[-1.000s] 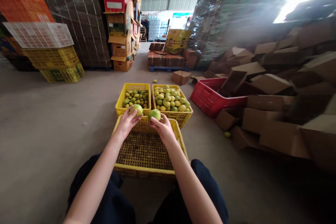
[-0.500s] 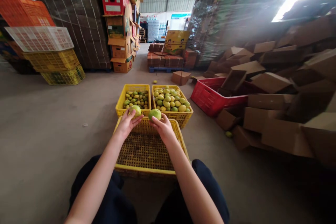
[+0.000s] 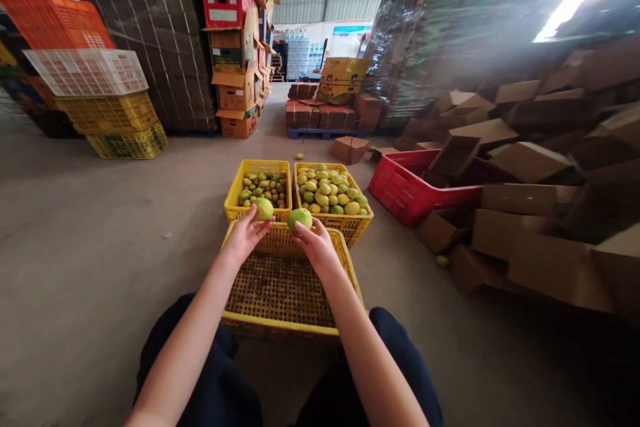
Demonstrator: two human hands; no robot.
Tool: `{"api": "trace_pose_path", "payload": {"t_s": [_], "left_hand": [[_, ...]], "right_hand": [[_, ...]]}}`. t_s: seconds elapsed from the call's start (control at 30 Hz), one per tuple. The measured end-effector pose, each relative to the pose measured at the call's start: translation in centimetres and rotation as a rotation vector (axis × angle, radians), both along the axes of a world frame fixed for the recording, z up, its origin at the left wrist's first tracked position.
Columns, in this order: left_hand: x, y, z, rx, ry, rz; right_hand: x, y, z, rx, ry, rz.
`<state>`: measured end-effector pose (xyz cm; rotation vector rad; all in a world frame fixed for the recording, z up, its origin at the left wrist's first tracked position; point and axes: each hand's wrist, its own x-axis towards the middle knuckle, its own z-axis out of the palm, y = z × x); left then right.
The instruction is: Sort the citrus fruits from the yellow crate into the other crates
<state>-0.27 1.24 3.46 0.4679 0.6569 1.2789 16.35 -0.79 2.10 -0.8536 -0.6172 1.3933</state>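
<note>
My left hand (image 3: 246, 237) is closed around a yellow-green lemon (image 3: 263, 209), thumb and fingers on its sides. A greener, rounder lemon (image 3: 300, 219) sits in the fingers of my right hand (image 3: 315, 243). Both are held up close together above the far rim of a yellow plastic crate (image 3: 356, 280), whose holed floor shows between my forearms. Behind it stand two more yellow crates. The left crate (image 3: 231, 197) contains small green and yellow lemons (image 3: 267, 185); the right crate (image 3: 357, 230) is heaped with larger lemons (image 3: 325, 190).
To the right, a red crate (image 3: 407, 190) with cardboard in it adjoins a pile of cardboard boxes (image 3: 540, 247). Stacked crates (image 3: 107, 113) stand at left. Boxes (image 3: 320, 117) lie on a blue pallet behind. Loose fruits (image 3: 442, 260) are on the floor.
The whole view has shifted slightly to the right. Both hands keep hold of their lemons in nearly the same pose above the near crate.
</note>
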Motion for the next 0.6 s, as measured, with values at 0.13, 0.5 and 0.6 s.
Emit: {"api": "trace_pose_path", "payload": {"t_s": [0.13, 0.5, 0.6], "left_hand": [[0.06, 0.06, -0.06, 0.012, -0.053, 0.006], [-0.18, -0.02, 0.03, 0.059, -0.132, -0.039], [-0.11, 0.0, -0.04, 0.058, -0.125, -0.022]], "right_hand": [[0.05, -0.01, 0.06, 0.032, 0.018, -0.011], [0.57, 0.18, 0.05, 0.096, 0.111, 0.043], [0.81, 0.31, -0.08, 0.081, 0.162, 0.081]]}}
